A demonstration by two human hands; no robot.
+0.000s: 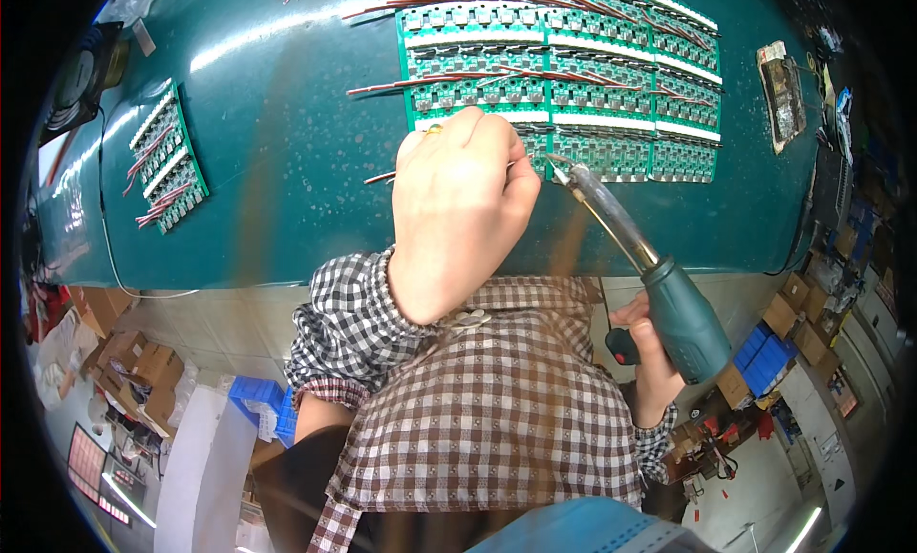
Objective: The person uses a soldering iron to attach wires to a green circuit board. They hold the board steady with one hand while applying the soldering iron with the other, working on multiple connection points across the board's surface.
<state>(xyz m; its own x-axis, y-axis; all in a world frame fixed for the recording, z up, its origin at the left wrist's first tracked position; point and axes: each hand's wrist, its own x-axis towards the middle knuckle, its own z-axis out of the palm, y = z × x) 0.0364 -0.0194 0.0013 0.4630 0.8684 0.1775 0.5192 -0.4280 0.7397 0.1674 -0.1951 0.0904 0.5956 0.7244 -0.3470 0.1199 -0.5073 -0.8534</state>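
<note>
The right hand [650, 348] grips a soldering iron [630, 252], tip at the green boards [573, 95] on the tabletop [277, 171]. The left hand [458, 209] pinches a wire [379, 178] there. The hot tip sits near the fingers; a slip could burn them or bridge pads.

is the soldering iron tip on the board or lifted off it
On it, as far as shows: the soldering iron tip meets the near edge of the green circuit board panel, beside the left hand.
</note>
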